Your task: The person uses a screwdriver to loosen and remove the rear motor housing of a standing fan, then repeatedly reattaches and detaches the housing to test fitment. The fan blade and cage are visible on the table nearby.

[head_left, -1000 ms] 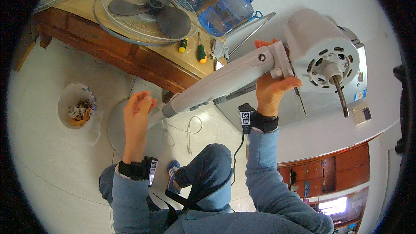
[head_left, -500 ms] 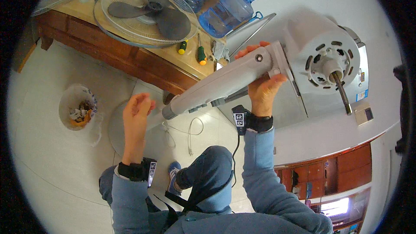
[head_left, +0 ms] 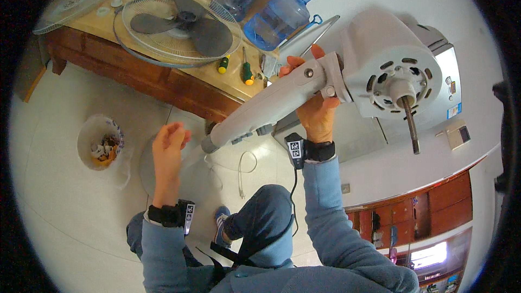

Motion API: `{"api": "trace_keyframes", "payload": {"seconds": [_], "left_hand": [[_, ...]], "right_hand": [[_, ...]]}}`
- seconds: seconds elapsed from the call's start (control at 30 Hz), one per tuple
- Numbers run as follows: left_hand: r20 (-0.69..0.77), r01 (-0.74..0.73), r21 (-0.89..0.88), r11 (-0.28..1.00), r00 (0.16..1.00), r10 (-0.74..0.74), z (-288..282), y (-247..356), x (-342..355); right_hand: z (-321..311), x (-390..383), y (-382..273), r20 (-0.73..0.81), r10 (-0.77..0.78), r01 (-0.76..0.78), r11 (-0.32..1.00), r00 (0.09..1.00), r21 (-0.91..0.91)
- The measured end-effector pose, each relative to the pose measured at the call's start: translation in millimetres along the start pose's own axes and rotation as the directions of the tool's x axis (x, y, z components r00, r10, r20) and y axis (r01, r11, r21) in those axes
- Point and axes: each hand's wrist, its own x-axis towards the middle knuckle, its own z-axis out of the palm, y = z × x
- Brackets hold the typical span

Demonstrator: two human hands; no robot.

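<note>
The neck of a grey-white pedestal fan stand (head_left: 271, 97) leans up to the right. My right hand (head_left: 319, 114) is wrapped round its upper end, just below the motor housing (head_left: 388, 70). A bare metal shaft (head_left: 411, 125) sticks out of that vented housing, with no blade on it. My left hand (head_left: 171, 149) hovers beside the stand's lower end, apart from it. Its fingers are curled together, and whatever they may hold is hidden. Below, the round base (head_left: 182, 176) rests on the floor, partly behind my left hand.
On the wooden table (head_left: 157, 84) lie a wire fan guard with dark blades (head_left: 211, 35), another guard (head_left: 73, 2) and two screwdrivers (head_left: 247, 70). Blue water jugs (head_left: 277, 19) stand at the back. A waste bin (head_left: 87, 141) is at left; a cable (head_left: 241, 176) lies on the floor.
The motor housing and upper stand have shifted slightly left in view, with my right hand still round the neck. My left hand has barely moved.
</note>
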Motion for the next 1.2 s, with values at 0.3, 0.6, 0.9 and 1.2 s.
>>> {"api": "trace_keyframes", "payload": {"seconds": [0.3,0.6,0.9,1.2], "left_hand": [[0.025,-0.022,0.045,0.999,0.999,0.021,-1.7,-4.1,-0.6],[0.033,0.011,0.056,0.998,0.999,-0.013,1.1,-1.9,-1.1],[0.046,-0.003,0.048,0.999,0.999,0.001,0.1,-2.5,0.9],[0.095,-0.081,0.138,0.987,0.993,0.068,2.6,18.3,-8.0]], "right_hand": [[-2.0,-0.5,8.8,0.02,-0.012,0.01,0.993,1.0,0.116],[-5.5,1.7,15.6,0.038,0.016,-0.029,0.937,0.999,0.349],[1.5,0.5,7.7,0.035,-0.011,-0.001,0.948,0.999,0.318],[-6.4,1.9,17.0,0.131,-0.028,-0.019,0.939,0.991,0.344]]}}
